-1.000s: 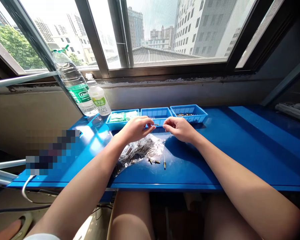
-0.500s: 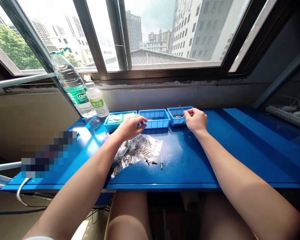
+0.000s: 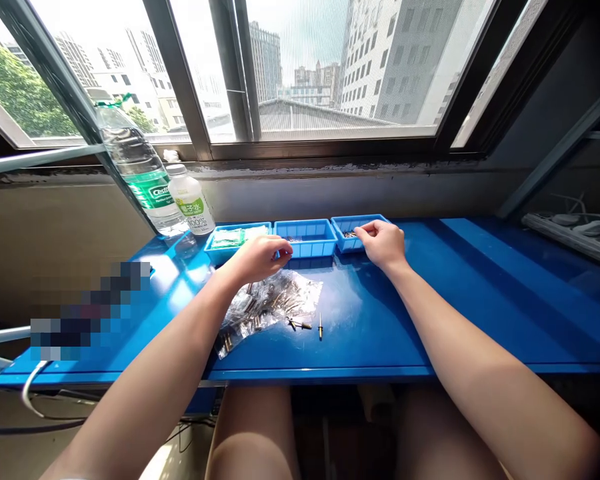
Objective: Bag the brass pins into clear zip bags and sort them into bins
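My right hand [image 3: 383, 244] reaches over the near right edge of the right blue bin [image 3: 363, 220], thumb and fingers pinched; what is between them is hidden. Dark and silvery blind rivets [image 3: 349, 234] lie in that bin. At the front of the middle blue bin [image 3: 307, 248] hovers my left hand [image 3: 260, 257], its fingers curled with the tips together on something too small to make out. Below it is a clear plastic bag of rivets [image 3: 275, 297]. Several loose rivets [image 3: 321, 328] rest on the table beside the bag.
Green-and-white packets [image 3: 240, 235] fill the left blue bin [image 3: 223, 255]. Behind it stand a large water bottle [image 3: 143, 173] and a smaller white bottle [image 3: 193, 203]. A window [image 3: 325, 80] is beyond the blue table [image 3: 480, 300]. A blurred-out object [image 3: 90, 307] lies at the left.
My right hand has lowered toward the right bin, and the rivet that stuck up from its fingers no longer shows clearly. The left hand has barely moved. The view has shifted slightly.
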A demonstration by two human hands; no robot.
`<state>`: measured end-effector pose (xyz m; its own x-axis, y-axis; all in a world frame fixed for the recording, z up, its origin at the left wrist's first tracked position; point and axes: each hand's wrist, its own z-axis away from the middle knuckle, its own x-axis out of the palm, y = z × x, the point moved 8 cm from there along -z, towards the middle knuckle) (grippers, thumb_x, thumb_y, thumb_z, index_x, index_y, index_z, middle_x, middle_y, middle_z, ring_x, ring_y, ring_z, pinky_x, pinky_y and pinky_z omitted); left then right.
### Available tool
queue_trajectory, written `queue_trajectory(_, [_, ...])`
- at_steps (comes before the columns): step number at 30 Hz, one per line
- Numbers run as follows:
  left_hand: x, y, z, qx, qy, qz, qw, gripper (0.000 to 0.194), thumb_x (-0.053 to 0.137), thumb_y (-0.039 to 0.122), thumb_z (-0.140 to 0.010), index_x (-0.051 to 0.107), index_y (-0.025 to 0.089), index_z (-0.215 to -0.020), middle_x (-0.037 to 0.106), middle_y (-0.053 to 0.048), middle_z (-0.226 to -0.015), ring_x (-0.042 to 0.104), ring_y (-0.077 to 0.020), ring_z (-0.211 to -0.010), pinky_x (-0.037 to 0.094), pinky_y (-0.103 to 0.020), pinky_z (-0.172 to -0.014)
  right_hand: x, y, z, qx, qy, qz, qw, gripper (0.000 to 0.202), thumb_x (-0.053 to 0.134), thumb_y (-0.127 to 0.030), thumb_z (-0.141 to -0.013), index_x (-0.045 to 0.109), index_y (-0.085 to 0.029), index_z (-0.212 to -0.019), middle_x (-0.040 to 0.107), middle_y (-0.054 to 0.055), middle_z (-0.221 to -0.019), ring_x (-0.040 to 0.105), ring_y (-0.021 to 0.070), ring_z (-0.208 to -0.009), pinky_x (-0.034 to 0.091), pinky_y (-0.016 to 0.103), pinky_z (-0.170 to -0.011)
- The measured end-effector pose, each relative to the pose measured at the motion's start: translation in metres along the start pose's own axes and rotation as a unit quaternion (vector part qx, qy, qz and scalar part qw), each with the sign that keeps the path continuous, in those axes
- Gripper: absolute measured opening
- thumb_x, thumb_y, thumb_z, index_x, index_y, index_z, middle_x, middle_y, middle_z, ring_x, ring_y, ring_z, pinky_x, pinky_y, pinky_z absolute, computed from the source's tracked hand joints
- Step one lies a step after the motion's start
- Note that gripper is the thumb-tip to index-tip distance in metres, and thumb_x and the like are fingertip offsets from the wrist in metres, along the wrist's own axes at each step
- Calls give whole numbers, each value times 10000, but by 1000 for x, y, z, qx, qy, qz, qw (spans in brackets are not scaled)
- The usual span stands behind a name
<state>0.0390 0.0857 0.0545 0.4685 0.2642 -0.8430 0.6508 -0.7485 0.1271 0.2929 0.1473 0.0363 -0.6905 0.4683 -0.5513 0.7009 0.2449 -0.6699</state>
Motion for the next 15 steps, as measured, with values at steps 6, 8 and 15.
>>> queue_trajectory(6, [7,10,0,-12,-70,36,997,122,588,193,-842,709,184,-851,715,-12,-773,588,-93,-602,436,-206,-577,35,-53,39,-122,-262,-106,951,217,651,-374,-754,693,-161,-744,639,32,-641,541,147,-578,430,277,-568])
queue_trajectory(8, [10,12,0,-19,-92,49,994,115,599,211,-836,709,179,-839,709,-7,-738,580,-92,-589,425,-204,-570,49,-70,61,-137,-395,-149,896,211,681,-351,-730,718,-156,-803,632,19,-661,536,134,-597,430,257,-560])
queue_trajectory(15, [16,8,0,-60,-126,36,990,158,591,265,-845,719,172,-841,701,-12,-721,574,-101,-609,403,-218,-582,73,-92,116,-159,-652,-124,731,234,738,-300,-690,790,-158,-869,587,-20,-631,469,90,-561,363,224,-524])
